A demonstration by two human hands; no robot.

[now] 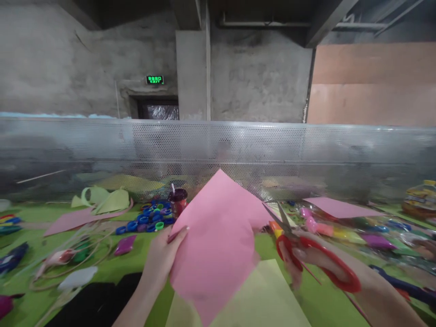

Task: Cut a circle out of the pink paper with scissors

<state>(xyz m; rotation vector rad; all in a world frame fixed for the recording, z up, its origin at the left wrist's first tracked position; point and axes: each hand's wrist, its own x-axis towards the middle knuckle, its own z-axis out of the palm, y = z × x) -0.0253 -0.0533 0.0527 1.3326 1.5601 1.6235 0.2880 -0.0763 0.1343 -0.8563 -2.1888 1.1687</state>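
My left hand [162, 258] pinches the left edge of a pink paper sheet [218, 236] and holds it up above the green table [116, 268]. My right hand [306, 263] grips red-handled scissors [306, 247], fingers through the loops. The scissor blades [277, 217] are spread apart at the paper's right edge. Under the pink sheet lies a pale yellow sheet [259, 295].
A perforated metal screen [218, 154] runs across the back of the table. Blue and green rings [150, 218] and a dark cup [177, 200] sit behind the paper. Another pink sheet [340, 208] and bagged coloured items [368, 231] lie at right. Cords and small items lie at left.
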